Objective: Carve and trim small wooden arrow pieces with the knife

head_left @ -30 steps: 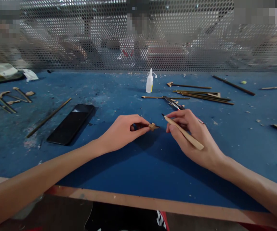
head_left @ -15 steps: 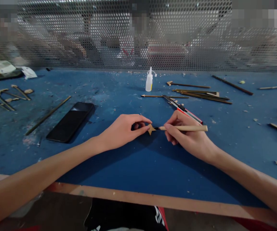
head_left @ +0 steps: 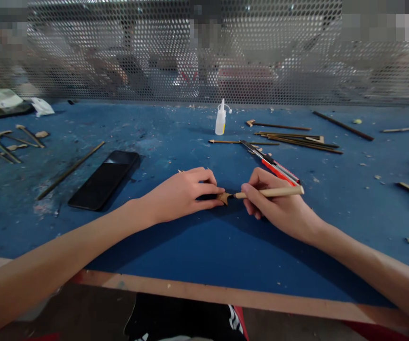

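Note:
My left hand [head_left: 177, 195] pinches a small tan star-shaped piece [head_left: 224, 197], perhaps wood, between thumb and fingertips just above the blue tabletop. The fingers cover part of the star. My right hand [head_left: 275, 203] is closed in a pen grip round a slim wooden-handled tool [head_left: 282, 191] with a dark tip. That tip is at the star's right point; whether it touches cannot be made out. Just behind my right hand lies a red and black utility knife [head_left: 278, 171]. A white dropper bottle [head_left: 220, 121] stands upright farther back.
A black phone [head_left: 103, 182] lies left of my left hand, beside a thin dark stick [head_left: 71, 170]. Several brown sticks [head_left: 296, 139] are at the back right, and small forked wooden pieces [head_left: 3, 144] at the far left. A perforated metal screen [head_left: 154, 71] rises behind.
The star has shifted slightly toward me and to the right, and my left fingers have changed their hold on it. The tool in my right hand has tilted and lowered a little.

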`<action>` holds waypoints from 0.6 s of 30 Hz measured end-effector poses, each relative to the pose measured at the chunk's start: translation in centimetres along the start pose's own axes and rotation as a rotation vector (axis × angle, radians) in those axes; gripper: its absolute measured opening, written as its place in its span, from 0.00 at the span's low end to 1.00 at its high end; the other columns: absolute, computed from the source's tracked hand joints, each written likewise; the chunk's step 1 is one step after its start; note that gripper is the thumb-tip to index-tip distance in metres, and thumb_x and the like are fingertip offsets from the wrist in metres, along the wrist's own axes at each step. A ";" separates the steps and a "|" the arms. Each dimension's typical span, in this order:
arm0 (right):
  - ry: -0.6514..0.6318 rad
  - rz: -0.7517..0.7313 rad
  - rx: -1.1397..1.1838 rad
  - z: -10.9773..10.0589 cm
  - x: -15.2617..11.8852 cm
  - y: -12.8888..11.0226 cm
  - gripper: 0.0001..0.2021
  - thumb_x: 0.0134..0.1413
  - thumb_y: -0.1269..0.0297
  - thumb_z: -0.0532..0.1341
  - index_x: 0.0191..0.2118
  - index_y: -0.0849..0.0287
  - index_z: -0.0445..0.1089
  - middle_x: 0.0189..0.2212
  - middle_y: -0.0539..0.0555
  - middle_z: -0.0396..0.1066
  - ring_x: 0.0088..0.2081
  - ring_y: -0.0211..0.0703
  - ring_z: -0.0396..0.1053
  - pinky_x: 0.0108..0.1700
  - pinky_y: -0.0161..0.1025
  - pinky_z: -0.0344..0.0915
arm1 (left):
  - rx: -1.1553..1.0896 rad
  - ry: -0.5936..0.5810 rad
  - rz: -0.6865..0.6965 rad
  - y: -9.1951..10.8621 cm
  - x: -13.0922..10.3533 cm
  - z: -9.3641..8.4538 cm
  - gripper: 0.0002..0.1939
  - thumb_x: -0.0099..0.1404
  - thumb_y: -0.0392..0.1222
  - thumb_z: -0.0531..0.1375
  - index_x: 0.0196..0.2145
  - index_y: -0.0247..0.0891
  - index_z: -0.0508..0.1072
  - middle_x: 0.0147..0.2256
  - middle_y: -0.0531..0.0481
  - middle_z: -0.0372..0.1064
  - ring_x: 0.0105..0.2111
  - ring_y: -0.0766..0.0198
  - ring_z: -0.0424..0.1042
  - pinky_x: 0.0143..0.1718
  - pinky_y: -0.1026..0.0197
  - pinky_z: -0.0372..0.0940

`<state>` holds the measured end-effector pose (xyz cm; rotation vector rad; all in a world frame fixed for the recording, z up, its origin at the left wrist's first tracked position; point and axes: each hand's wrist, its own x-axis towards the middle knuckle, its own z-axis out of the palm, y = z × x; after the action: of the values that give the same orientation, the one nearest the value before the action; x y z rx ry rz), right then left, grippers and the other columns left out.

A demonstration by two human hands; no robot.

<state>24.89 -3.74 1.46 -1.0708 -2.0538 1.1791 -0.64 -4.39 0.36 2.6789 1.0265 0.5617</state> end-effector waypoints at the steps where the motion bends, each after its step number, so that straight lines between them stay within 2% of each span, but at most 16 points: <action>1: -0.004 -0.001 -0.001 0.0 0.0 0.0 0.16 0.71 0.53 0.57 0.33 0.55 0.60 0.22 0.45 0.71 0.21 0.33 0.67 0.25 0.32 0.64 | 0.015 0.004 0.011 0.0 0.0 0.1 0.15 0.75 0.47 0.59 0.52 0.38 0.79 0.45 0.45 0.72 0.45 0.58 0.72 0.46 0.57 0.68; 7: -0.018 0.003 -0.076 0.0 0.1 0.0 0.15 0.72 0.54 0.55 0.33 0.55 0.59 0.23 0.45 0.72 0.21 0.33 0.68 0.26 0.32 0.65 | 0.048 0.038 0.049 -0.1 -0.3 0.3 0.15 0.76 0.48 0.57 0.50 0.39 0.79 0.44 0.45 0.73 0.46 0.58 0.72 0.45 0.58 0.67; 12: -0.049 -0.081 -0.216 0.1 -0.1 -0.2 0.12 0.72 0.60 0.55 0.33 0.55 0.57 0.23 0.45 0.71 0.21 0.33 0.67 0.26 0.32 0.61 | 0.024 0.042 0.026 0.1 -0.2 0.4 0.15 0.77 0.48 0.56 0.49 0.38 0.79 0.44 0.44 0.73 0.45 0.59 0.72 0.45 0.58 0.67; 14: -0.062 -0.123 -0.273 0.2 -0.2 -0.4 0.11 0.71 0.63 0.55 0.33 0.54 0.57 0.21 0.45 0.68 0.21 0.33 0.64 0.25 0.32 0.57 | 0.011 0.052 -0.001 0.3 -0.1 0.5 0.15 0.76 0.48 0.57 0.46 0.37 0.80 0.42 0.45 0.73 0.43 0.60 0.72 0.44 0.58 0.66; 18: -0.094 -0.207 -0.337 0.3 -0.5 -0.6 0.11 0.70 0.66 0.54 0.33 0.53 0.54 0.19 0.41 0.57 0.20 0.32 0.51 0.24 0.33 0.51 | -0.001 0.079 -0.021 0.6 0.0 0.5 0.14 0.76 0.48 0.57 0.44 0.37 0.80 0.41 0.46 0.73 0.41 0.61 0.72 0.43 0.59 0.65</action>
<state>24.71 -4.48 1.85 -0.9336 -2.4304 0.8127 -0.09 -4.90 0.09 2.6607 1.0734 0.6690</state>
